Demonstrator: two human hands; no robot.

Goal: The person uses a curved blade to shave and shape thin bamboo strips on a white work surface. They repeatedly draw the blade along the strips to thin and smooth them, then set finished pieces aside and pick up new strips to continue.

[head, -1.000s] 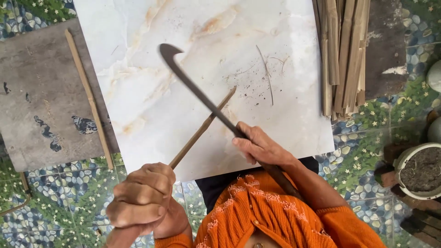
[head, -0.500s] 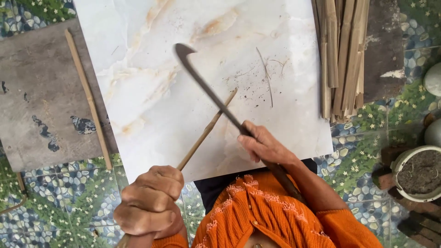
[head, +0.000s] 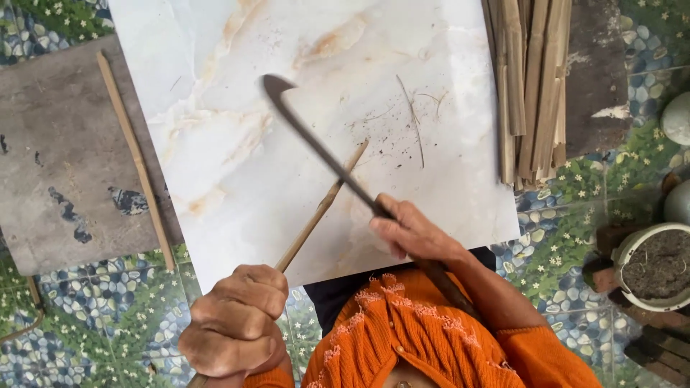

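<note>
Patterned floor tiles surround a pale marble slab [head: 237, 144] lying flat, with a grey slab [head: 57, 179] at its left. Near the bottom, the left hand [head: 233, 323] is fisted around a thin bamboo stick [head: 323, 208] that slants up and right over the marble. To the right, the right hand [head: 413, 233] grips a dark hooked knife [head: 316, 144]; its blade crosses the stick near its far end. Another stick [head: 136, 162] lies on the grey slab, bamboo strips [head: 532, 79] are stacked far right, and a pot [head: 654, 266] of soil sits right.
</note>
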